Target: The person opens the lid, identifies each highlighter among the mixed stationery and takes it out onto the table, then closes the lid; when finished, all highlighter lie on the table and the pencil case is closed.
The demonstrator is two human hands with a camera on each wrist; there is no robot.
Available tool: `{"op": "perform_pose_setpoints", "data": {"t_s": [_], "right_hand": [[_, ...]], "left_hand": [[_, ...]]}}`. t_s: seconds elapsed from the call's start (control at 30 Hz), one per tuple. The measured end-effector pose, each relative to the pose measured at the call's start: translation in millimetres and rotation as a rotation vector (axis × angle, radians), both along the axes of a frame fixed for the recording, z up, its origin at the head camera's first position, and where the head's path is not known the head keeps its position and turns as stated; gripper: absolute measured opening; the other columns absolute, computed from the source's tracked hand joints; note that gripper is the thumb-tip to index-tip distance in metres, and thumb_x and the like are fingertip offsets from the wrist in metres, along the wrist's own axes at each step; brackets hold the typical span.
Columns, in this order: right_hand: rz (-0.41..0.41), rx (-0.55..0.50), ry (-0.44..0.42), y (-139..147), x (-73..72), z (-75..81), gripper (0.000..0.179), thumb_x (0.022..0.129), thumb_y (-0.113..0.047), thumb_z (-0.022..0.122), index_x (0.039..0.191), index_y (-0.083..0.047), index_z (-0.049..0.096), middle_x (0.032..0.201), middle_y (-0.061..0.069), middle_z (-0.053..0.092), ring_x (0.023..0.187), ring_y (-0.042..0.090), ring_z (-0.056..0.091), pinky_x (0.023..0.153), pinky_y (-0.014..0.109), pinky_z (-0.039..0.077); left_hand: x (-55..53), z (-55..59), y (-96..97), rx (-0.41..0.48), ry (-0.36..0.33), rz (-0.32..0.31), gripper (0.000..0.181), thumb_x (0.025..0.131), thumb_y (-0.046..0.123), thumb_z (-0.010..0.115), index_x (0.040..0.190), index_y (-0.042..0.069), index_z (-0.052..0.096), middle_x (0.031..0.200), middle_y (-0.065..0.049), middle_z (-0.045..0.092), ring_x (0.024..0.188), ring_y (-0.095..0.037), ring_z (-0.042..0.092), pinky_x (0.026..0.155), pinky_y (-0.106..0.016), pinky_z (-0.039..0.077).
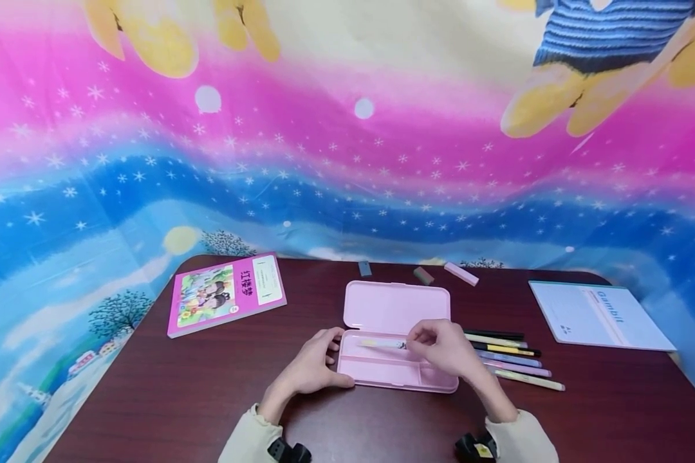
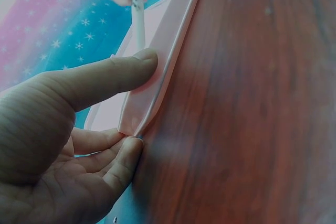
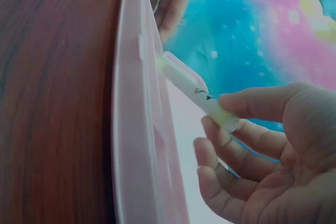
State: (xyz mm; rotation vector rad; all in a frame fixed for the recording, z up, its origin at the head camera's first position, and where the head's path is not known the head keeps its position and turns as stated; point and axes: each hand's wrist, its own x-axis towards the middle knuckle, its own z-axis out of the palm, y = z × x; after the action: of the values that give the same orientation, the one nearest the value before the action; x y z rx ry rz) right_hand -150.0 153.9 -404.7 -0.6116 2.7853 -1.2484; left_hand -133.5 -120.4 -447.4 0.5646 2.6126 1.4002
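A pink pencil case [image 1: 382, 374] lies on the table with its lid [image 1: 396, 305] swung back. My left hand [image 1: 311, 363] grips the left end of the case, thumb at the front corner and fingertips round the side, as the left wrist view shows at the case edge [image 2: 157, 85]. Between thumb and fingers, my right hand [image 1: 443, 347] pinches one end of a pale marker pen [image 1: 379, 343] with a yellowish tip and small dark print. The marker [image 3: 186, 82] reaches over the rear compartment, its free end pointing left.
Several markers [image 1: 527, 379] lie right of the case. Behind it are a grey eraser [image 1: 365, 268], a brown-green block [image 1: 423, 276] and a pink bar [image 1: 461, 274]. A pink book [image 1: 228, 294] lies left, a white notebook [image 1: 602, 315] right. A printed cloth [image 1: 324, 161] hangs behind the table.
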Motion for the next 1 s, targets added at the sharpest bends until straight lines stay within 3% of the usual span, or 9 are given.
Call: {"op": "perform_pose_setpoints", "data": {"t_s": [0.2, 0.4, 0.63, 0.87, 1.0], "right_hand": [[-0.117, -0.192, -0.165, 22.8, -3.3, 2.4, 0.009, 0.084, -0.01, 0.072, 0.088, -0.003, 0.071, 0.079, 0.008, 0.068, 0.071, 0.016, 0.062, 0.063, 0.027, 0.049], [-0.133, -0.306, -0.253, 49.6, -2.8, 16.3, 0.023, 0.089, -0.013, 0.067, 0.1, 0.006, 0.066, 0.089, 0.018, 0.068, 0.077, 0.02, 0.064, 0.07, 0.031, 0.054], [-0.161, -0.317, -0.266, 74.0, 5.0, 26.8, 0.026, 0.092, -0.015, 0.065, 0.105, 0.007, 0.063, 0.094, 0.014, 0.069, 0.083, 0.023, 0.065, 0.074, 0.034, 0.054], [-0.168, -0.278, -0.197, 99.5, 17.3, 22.8, 0.026, 0.092, -0.016, 0.065, 0.104, 0.007, 0.063, 0.093, 0.006, 0.068, 0.084, 0.014, 0.065, 0.074, 0.03, 0.054], [-0.203, -0.224, -0.231, 121.9, 28.3, 17.1, 0.028, 0.093, -0.02, 0.065, 0.106, 0.005, 0.063, 0.095, 0.005, 0.068, 0.087, 0.015, 0.065, 0.075, 0.03, 0.053]], "left_hand": [[-0.5, 0.3, -1.0, 0.002, -0.006, 0.002, 0.077, 0.063, 0.018, 0.088, 0.127, -0.001, 0.049, 0.11, -0.01, 0.051, 0.09, -0.016, 0.052, 0.075, -0.027, 0.048], [-0.6, 0.8, -2.0, 0.003, -0.011, 0.002, 0.077, 0.064, 0.018, 0.088, 0.127, -0.001, 0.049, 0.11, -0.009, 0.05, 0.092, -0.017, 0.051, 0.075, -0.027, 0.049], [-0.8, 0.4, -4.6, -0.006, -0.007, 0.01, 0.077, 0.064, 0.019, 0.088, 0.127, -0.001, 0.049, 0.109, -0.009, 0.05, 0.091, -0.017, 0.052, 0.075, -0.027, 0.049], [-0.7, 0.3, -4.1, -0.014, -0.005, 0.009, 0.077, 0.064, 0.019, 0.088, 0.128, -0.001, 0.049, 0.109, -0.009, 0.051, 0.089, -0.016, 0.052, 0.075, -0.027, 0.049], [-0.5, 0.5, -1.6, -0.01, -0.006, 0.002, 0.078, 0.064, 0.019, 0.088, 0.128, -0.001, 0.049, 0.109, -0.009, 0.051, 0.089, -0.016, 0.052, 0.075, -0.027, 0.049]]}}
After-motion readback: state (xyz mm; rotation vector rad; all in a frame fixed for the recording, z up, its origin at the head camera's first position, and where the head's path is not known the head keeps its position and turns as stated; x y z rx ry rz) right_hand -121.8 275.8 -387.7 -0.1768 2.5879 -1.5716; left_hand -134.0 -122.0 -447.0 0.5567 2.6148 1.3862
